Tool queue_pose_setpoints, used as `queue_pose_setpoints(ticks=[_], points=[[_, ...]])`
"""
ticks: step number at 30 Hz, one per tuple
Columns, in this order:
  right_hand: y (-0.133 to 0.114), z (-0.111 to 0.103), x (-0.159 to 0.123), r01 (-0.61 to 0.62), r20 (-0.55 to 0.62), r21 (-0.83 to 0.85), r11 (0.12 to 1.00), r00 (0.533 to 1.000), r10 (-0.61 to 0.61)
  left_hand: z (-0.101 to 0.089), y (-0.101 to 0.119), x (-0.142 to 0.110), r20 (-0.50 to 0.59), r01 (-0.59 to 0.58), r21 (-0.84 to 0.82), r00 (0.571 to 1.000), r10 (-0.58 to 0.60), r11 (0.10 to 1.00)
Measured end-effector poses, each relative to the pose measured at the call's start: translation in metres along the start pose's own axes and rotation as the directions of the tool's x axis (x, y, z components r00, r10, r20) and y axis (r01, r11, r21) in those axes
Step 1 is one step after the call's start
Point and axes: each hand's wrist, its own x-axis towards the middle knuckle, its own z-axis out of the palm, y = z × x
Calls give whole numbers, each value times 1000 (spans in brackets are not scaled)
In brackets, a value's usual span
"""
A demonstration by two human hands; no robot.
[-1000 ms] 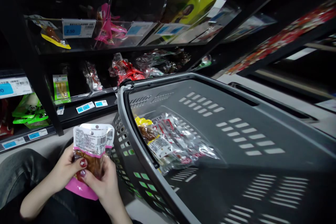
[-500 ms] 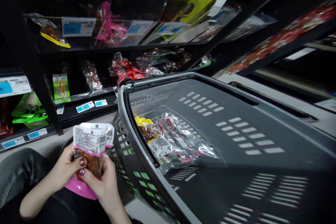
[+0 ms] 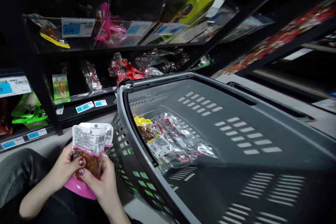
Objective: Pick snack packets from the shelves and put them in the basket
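Observation:
Both of my hands hold one pink-and-white snack packet at the lower left, its printed back with a barcode turned up. My left hand pinches its left edge with thumb on top. My right hand grips the lower right side, thumb pressed on the clear window showing brown food. The packet sits just left of a grey plastic shopping basket.
Several clear snack packets lie inside the basket. Black store shelves with price tags, pink, red and green packets stand behind. My knee in dark jeans is at the lower left. Pale floor runs under the basket.

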Motion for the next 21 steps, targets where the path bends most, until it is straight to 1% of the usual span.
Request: queue_pose_setpoints(ticks=[8, 14, 21], points=[[3, -1, 1, 15, 10, -16, 1000, 1000, -15, 1, 1, 0, -23, -8, -11, 1000, 7, 1000], [3, 0, 0, 10, 0, -35, 999, 1000, -10, 1, -1, 0, -48, 12, 5, 999, -12, 1000], [3, 0, 0, 26, -2, -32, 999, 1000, -26, 1, 1, 1, -36, -18, -23, 999, 17, 1000]])
